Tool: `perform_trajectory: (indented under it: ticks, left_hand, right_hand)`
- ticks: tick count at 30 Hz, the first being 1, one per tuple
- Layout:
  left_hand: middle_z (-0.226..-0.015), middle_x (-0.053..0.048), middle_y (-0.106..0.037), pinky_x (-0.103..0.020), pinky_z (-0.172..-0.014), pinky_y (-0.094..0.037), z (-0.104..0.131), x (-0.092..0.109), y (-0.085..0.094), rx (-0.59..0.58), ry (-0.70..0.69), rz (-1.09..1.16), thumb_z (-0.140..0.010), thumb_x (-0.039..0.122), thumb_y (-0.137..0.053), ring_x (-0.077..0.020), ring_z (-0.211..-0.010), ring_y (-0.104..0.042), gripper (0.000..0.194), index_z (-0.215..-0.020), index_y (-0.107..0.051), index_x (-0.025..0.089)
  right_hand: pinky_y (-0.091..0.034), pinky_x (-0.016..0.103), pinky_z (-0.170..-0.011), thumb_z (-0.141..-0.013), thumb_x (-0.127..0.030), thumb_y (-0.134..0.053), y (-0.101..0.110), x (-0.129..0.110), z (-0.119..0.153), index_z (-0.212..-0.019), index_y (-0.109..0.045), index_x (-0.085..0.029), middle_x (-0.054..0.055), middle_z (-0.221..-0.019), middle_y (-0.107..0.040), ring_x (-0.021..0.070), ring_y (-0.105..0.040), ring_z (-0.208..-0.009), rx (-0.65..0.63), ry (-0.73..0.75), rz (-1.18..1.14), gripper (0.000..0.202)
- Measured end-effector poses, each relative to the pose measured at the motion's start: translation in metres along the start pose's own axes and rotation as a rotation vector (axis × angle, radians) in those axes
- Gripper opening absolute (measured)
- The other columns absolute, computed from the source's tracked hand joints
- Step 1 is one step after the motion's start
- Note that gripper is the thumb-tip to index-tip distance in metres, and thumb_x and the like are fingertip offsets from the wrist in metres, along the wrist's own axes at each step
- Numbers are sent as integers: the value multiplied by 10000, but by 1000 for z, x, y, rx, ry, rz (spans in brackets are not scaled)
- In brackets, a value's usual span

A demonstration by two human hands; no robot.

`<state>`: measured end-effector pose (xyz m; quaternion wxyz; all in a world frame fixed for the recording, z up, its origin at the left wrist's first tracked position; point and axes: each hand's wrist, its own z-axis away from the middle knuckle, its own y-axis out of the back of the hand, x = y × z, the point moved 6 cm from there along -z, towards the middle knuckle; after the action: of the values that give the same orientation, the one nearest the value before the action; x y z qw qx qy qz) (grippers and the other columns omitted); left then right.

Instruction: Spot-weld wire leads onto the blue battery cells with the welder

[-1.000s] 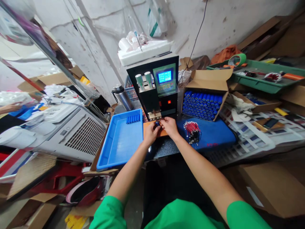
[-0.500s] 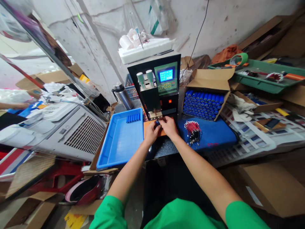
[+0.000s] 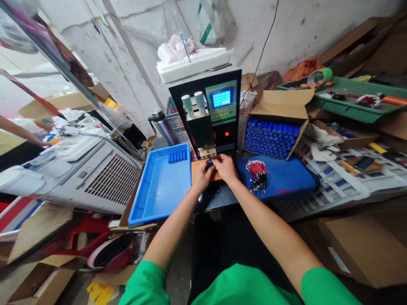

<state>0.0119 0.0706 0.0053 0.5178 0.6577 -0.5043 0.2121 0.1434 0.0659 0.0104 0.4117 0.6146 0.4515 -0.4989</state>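
Observation:
A black spot welder [image 3: 203,135] with a lit blue screen stands in front of me. Directly below its copper electrode pins [image 3: 207,149], both hands meet over an orange block [image 3: 197,168]. My left hand [image 3: 202,174] is closed with thumb and fingers around a blue battery cell [image 3: 210,162], of which only a small part shows. From the right, my right hand [image 3: 226,167] pinches at the same spot, its fingertips by the pins; what it grips is hidden. Beside it, a bundle of red and black wire leads [image 3: 258,174] lies on a blue pad [image 3: 286,180].
Left of the welder is a blue tray [image 3: 159,186] with several blue cells [image 3: 177,156] at its far end. A carton [image 3: 280,106] packed with cells stands right. Behind the tray stands a steel flask [image 3: 165,127]. Another person's arm [image 3: 23,131] shows at far left.
My hands stay at the electrode pins with hardly any movement. The other person's arm at far left has come further into view.

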Motion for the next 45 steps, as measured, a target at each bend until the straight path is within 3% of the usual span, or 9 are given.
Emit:
perform_trajectory:
  ticks: [15,19,22,25,27,30,36,42,45]
  left_hand:
    - [-1021,-83,-705,-364,-944,-478,0,1,-1,-7,0,-29,-880,216,-580,-228,-995,-636,183,-1033,-662,155]
    - [-969,-69,-702,-336,-884,-485,-1,2,-1,4,5,-44,-869,197,-589,-207,-918,-634,152,-991,-666,152]
    - [-848,-43,-677,-306,-787,-482,-1,-1,0,6,26,-73,-855,220,-620,-182,-805,-607,102,-912,-668,149]
    - [-758,-19,-633,-274,-687,-458,0,-4,-1,-10,36,-57,-835,230,-654,-153,-707,-568,103,-884,-673,142]
    - [-754,-12,-621,-263,-666,-448,0,-3,-1,-15,14,-32,-827,210,-660,-140,-687,-556,127,-929,-684,138]
    - [-754,-8,-609,-258,-672,-441,1,2,-2,-24,-58,-16,-823,156,-632,-130,-689,-542,156,-965,-697,146]
    - [-739,-9,-587,-267,-692,-431,2,13,-1,-26,-154,-44,-811,85,-582,-138,-712,-526,180,-914,-710,158]
    - [-787,-33,-642,-291,-716,-468,-1,11,0,-42,-126,-52,-832,172,-601,-157,-745,-583,166,-959,-707,157]
    - [-832,-55,-673,-311,-701,-504,-4,1,1,-47,-15,-10,-825,314,-657,-175,-729,-624,341,-1114,-663,132]
  right_hand:
    - [-462,271,-642,-837,-427,-611,0,8,2,-807,-664,-194,40,-802,-722,199,-652,-742,-12,5,18,240]
    - [-493,286,-674,-878,-427,-575,12,8,8,-832,-667,-191,52,-805,-720,205,-661,-747,-38,51,84,257]
    - [-510,324,-734,-879,-364,-579,32,-10,17,-851,-669,-185,66,-807,-696,219,-645,-756,19,189,273,202]
    - [-491,387,-890,-877,-288,-584,44,-40,30,-954,-692,-178,113,-971,-687,270,-611,-966,74,449,527,172]
    - [-434,423,-996,-877,-268,-599,43,-55,37,-1029,-698,-169,133,-1078,-672,300,-544,-1123,56,593,655,207]
    - [-336,460,-1087,-885,-268,-620,30,-64,39,-1079,-699,-172,115,-1099,-685,302,-504,-1190,-62,681,769,230]
    - [-317,451,-1037,-945,-242,-574,12,-56,34,-1007,-703,-180,89,-999,-726,255,-576,-1029,-258,620,862,156]
    - [-386,383,-943,-949,-255,-604,11,-54,34,-1001,-711,-152,109,-965,-725,247,-611,-989,-266,554,909,157]
    - [-431,350,-898,-962,-274,-593,20,-50,28,-1031,-720,-157,96,-937,-736,230,-651,-926,-185,508,860,186]
